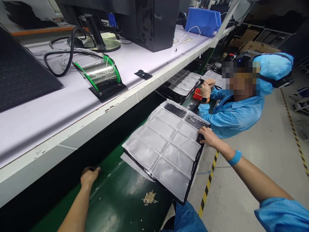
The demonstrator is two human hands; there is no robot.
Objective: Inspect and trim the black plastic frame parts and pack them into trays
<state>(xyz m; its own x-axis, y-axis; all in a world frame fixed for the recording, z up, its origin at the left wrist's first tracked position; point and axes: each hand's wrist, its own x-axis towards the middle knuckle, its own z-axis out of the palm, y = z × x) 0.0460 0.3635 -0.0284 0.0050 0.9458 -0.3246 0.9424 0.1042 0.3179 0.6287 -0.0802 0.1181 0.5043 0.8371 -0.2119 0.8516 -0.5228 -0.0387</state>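
Note:
My left hand (89, 176) is closed on a small black part (96, 168) above the green bench at the lower left. At the tray's right edge, my right hand (208, 136) has its fingers on a flat black part (200, 138). The tray (190, 190) is black with a white compartmented liner (154, 135). Two of its far compartments hold dark perforated plates (175, 110). A small pile of pale chips (149, 198) lies on the green surface (116, 199) left of the tray's near corner.
A white shelf edge (103, 112) runs diagonally above the bench. On the shelf stand a wire spool (100, 73), a black plate (143, 74), a monitor stand and a blue bin (202, 22). A person in blue (236, 112) works beyond the tray, beside another lined tray (184, 82).

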